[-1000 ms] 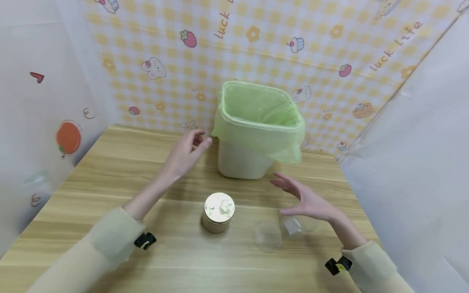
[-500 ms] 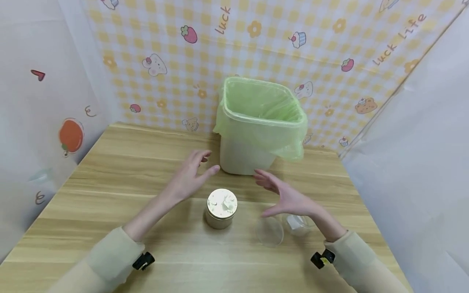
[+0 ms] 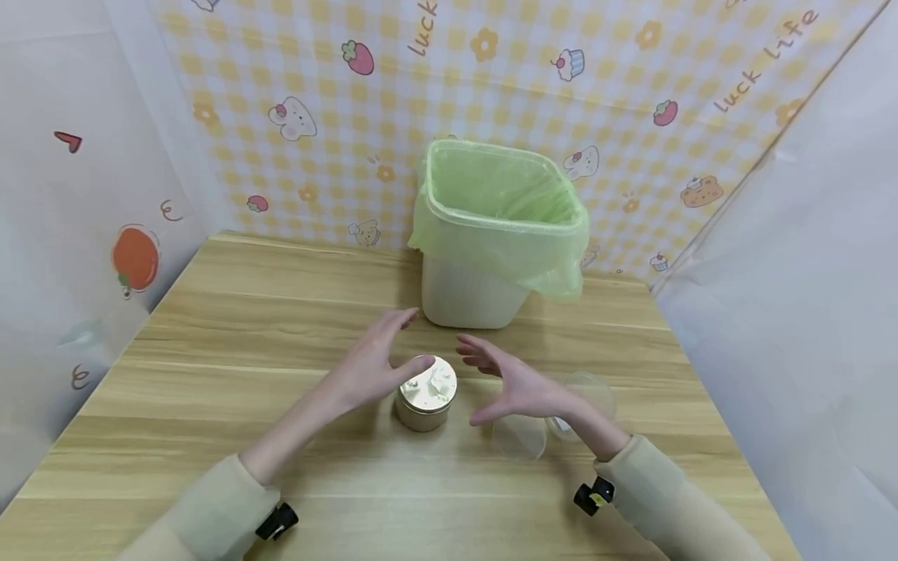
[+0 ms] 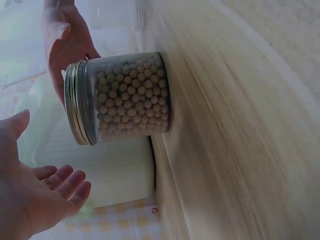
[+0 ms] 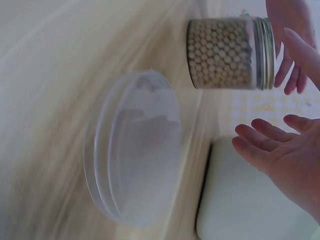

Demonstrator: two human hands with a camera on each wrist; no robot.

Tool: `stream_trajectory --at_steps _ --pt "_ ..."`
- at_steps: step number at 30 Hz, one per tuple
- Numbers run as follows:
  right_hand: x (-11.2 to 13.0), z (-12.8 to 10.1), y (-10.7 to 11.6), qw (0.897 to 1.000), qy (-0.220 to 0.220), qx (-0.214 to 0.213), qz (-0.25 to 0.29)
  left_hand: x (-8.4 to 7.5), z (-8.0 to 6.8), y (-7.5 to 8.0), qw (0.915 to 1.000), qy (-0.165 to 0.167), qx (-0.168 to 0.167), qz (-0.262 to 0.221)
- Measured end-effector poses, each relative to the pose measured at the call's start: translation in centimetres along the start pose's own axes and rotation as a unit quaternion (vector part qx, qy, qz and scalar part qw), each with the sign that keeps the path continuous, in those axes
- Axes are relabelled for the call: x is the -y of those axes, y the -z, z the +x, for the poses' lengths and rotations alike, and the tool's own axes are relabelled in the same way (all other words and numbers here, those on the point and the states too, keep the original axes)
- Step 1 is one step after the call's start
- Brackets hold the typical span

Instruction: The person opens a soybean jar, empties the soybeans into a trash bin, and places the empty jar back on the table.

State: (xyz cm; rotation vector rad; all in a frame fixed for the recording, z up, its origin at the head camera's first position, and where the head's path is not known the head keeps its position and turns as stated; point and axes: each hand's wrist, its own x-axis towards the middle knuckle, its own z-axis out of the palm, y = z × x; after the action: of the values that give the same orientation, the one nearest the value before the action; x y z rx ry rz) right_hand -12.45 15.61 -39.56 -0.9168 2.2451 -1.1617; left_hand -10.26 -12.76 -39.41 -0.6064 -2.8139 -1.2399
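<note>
A clear jar full of small beige balls stands on the table. Its gold screw lid carries scraps of something white on top. Just left of the jar hovers my left hand, fingers spread; in the head view its thumb overlaps the lid's edge, but the wrist views show a gap. To the jar's right my right hand hangs in the air, thumb and fingers apart, holding nothing. Below that hand lies a clear round lid-like disc, flat on the table.
A bin with a pale green liner stands behind the jar. Partly hidden by my right forearm, a clear round container lies on the wooden table. Sheets wall in the back and both sides.
Both hands have come in toward the jar: the left moved down and right, the right moved left. The jar stays in its place.
</note>
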Motion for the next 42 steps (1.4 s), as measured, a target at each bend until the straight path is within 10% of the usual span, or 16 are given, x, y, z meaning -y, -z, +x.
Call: stream_trajectory --at_steps 26,42 --pt "-0.5 3.4 -4.6 1.000 -0.019 -0.021 0.013 0.4 -1.9 -2.2 0.9969 -0.011 0.070 0.034" --pt "-1.6 4.1 -5.7 0.997 -0.041 -0.062 0.019 1.2 -1.8 -3.0 0.9983 -0.022 0.054 0.001"
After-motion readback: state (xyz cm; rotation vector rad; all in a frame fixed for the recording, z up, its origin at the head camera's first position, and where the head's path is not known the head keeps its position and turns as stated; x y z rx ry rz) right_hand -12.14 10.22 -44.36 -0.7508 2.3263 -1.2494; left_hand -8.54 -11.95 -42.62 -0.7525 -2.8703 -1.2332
